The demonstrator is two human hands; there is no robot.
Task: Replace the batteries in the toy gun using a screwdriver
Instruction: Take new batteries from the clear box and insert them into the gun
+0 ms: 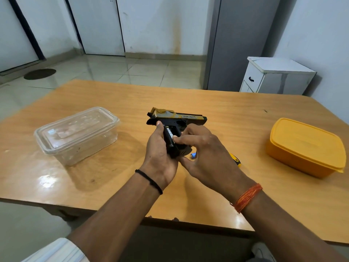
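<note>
A black and gold toy gun [177,118] is held above the wooden table [226,114], barrel pointing right, grip towards me. My left hand [159,154] grips the handle from the left, thumb up near the rear. The battery compartment in the grip is open, and a white-labelled battery [169,133] sits in it. My right hand [204,148] pinches that battery with its fingertips from the right. A blue battery [193,155] lies on the table just under my right hand. The yellow and black screwdriver handle [236,160] shows behind my right hand, mostly hidden.
A clear plastic box with a lid [77,135] stands on the table to the left. A yellow lidded box [306,146] stands at the right. Beyond the table are a white cabinet [273,76] and a tiled floor.
</note>
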